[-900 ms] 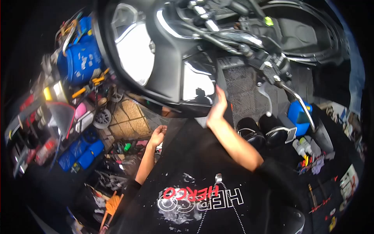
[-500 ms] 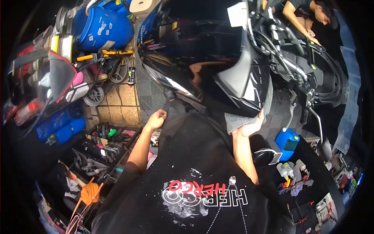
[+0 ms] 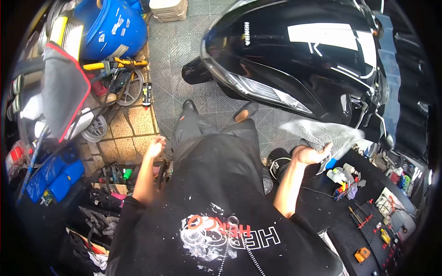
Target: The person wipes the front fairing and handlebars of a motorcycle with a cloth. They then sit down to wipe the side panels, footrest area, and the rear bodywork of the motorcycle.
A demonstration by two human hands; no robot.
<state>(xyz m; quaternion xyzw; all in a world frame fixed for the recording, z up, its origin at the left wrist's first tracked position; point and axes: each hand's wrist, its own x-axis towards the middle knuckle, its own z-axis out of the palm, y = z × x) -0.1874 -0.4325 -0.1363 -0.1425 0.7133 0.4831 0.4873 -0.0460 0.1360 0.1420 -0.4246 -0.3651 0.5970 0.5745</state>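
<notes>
A grey cloth (image 3: 334, 135) is in my right hand (image 3: 312, 155), its loose end blurred and spread out beside the front of a glossy black Honda scooter (image 3: 271, 43). The cloth appears apart from the scooter, below its headlight (image 3: 269, 94). My left hand (image 3: 157, 146) hangs by my left thigh, empty, its fingers loosely bent and a little apart. Nearest to it are the tan floor tiles (image 3: 131, 126) and a crowded box of tools.
On the left stand a blue barrel (image 3: 115, 30), a wheeled frame (image 3: 131, 87) and a black spray can (image 3: 146, 94). To the right, a black work surface (image 3: 317, 209) carries bottles (image 3: 338, 175), tools and an orange block (image 3: 362, 254). Stacked pads (image 3: 168, 10) lie at the top.
My view has swung away from the scooter, which now appears farther right and whole at its front. My right hand has drawn the cloth back from the bodywork. The co-worker has left view.
</notes>
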